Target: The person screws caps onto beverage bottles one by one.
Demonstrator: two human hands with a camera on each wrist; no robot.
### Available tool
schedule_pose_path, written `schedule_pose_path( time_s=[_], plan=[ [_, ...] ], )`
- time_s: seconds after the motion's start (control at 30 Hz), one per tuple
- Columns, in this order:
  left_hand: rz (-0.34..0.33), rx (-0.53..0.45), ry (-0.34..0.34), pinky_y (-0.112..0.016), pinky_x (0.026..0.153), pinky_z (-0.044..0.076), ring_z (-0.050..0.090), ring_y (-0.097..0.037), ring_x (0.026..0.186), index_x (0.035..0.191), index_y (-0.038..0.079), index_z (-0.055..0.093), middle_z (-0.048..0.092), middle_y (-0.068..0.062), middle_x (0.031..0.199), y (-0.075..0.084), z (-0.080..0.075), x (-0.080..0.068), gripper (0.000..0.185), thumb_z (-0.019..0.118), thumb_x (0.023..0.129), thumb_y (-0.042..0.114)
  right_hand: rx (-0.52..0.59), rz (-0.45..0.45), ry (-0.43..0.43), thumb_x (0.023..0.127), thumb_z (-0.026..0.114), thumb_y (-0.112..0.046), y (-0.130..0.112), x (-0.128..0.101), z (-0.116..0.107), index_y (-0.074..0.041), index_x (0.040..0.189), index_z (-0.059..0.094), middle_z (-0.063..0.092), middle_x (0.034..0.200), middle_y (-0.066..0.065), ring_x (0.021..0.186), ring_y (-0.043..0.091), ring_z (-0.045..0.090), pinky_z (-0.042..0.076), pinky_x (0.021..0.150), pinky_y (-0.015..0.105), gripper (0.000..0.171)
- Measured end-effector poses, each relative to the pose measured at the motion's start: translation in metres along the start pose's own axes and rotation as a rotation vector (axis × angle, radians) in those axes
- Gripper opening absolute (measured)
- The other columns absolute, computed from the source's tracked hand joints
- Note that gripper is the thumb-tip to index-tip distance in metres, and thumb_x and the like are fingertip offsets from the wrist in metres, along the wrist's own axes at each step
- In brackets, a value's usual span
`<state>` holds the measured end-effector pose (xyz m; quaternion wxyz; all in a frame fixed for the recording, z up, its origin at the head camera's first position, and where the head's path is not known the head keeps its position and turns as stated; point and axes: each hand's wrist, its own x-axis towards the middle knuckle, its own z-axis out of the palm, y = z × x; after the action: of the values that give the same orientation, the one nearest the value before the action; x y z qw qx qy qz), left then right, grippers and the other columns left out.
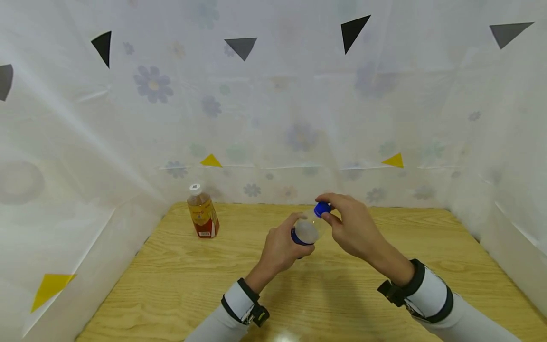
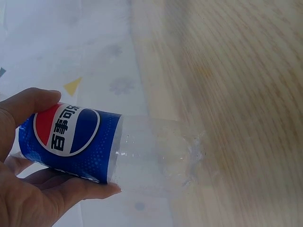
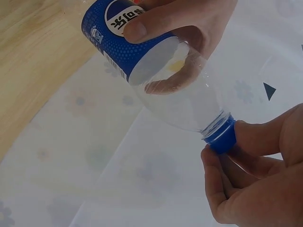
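Note:
A clear plastic soda bottle (image 3: 184, 109) with a blue Pepsi label (image 2: 71, 137) is held tilted above the table, and no drink shows inside it. My left hand (image 1: 282, 244) grips it round the label, thumb on one side and fingers on the other. At the neck, my right hand (image 1: 352, 228) pinches the blue cap (image 3: 221, 137) between thumb and fingers. The cap sits on the mouth of the bottle in the right wrist view. In the left wrist view the bottle's clear base points away from the left hand (image 2: 42, 189).
A bottle of amber drink (image 1: 203, 213) with a white cap and a yellow and red label stands upright at the table's back left. The wood-grain table (image 1: 179, 285) is bordered by a white flowered sheet (image 1: 273, 118) with black, grey and yellow triangles.

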<state>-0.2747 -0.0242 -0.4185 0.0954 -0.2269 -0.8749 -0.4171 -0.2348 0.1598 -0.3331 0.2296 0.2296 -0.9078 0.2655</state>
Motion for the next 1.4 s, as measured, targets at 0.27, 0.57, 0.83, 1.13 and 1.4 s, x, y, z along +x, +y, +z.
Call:
schedule_pose_path(
  time_s=[0.27,0.57,0.83,1.13,1.4],
  plan=[
    [0.003,0.006,0.002,-0.031,0.067,0.057,0.074,-0.026,0.087,0.141,0.021,0.056,0.074,-0.012,0.111,-0.0006,0.0008,0.0004,0.068,0.085,0.08,0.027,0.004,0.004,0.013,0.096,0.066,-0.002,0.0005,-0.0008,0.0006,-0.001,0.126,0.066,0.071,0.113,0.015,0.103,0.033,0.065,0.055,0.081,0.05,0.03],
    [-0.006,-0.015,-0.007,-0.032,0.068,0.057,0.073,-0.026,0.089,0.142,0.023,0.055,0.073,-0.011,0.111,-0.0001,0.0007,-0.0007,0.068,0.085,0.081,0.028,-0.002,0.018,0.048,0.097,0.069,-0.012,0.0018,-0.0017,0.002,-0.002,0.117,0.068,0.069,0.101,0.011,0.094,0.028,0.064,0.052,0.075,0.045,0.023],
    [-0.008,-0.012,-0.005,-0.033,0.069,0.058,0.073,-0.027,0.09,0.142,0.021,0.055,0.073,-0.012,0.112,0.001,0.0009,-0.0006,0.069,0.085,0.081,0.027,-0.006,0.016,0.048,0.097,0.069,-0.013,0.0032,-0.0019,0.002,-0.002,0.118,0.068,0.069,0.1,0.01,0.093,0.027,0.064,0.052,0.075,0.043,0.024],
    [-0.015,-0.003,-0.005,-0.035,0.07,0.058,0.073,-0.028,0.093,0.141,0.022,0.056,0.073,-0.011,0.113,-0.0001,0.001,-0.0011,0.067,0.085,0.081,0.028,-0.03,0.076,-0.004,0.097,0.07,-0.023,0.0004,-0.0012,0.001,0.0,0.129,0.061,0.07,0.109,0.017,0.102,0.036,0.065,0.054,0.08,0.051,0.041],
    [-0.006,-0.001,0.0,-0.035,0.07,0.059,0.074,-0.029,0.093,0.141,0.021,0.056,0.073,-0.013,0.113,-0.0014,0.0018,-0.0003,0.068,0.086,0.081,0.025,-0.048,0.057,-0.029,0.093,0.069,-0.004,-0.0016,-0.0008,-0.001,-0.003,0.136,0.059,0.07,0.116,0.017,0.106,0.038,0.062,0.053,0.083,0.053,0.044]
  ],
)
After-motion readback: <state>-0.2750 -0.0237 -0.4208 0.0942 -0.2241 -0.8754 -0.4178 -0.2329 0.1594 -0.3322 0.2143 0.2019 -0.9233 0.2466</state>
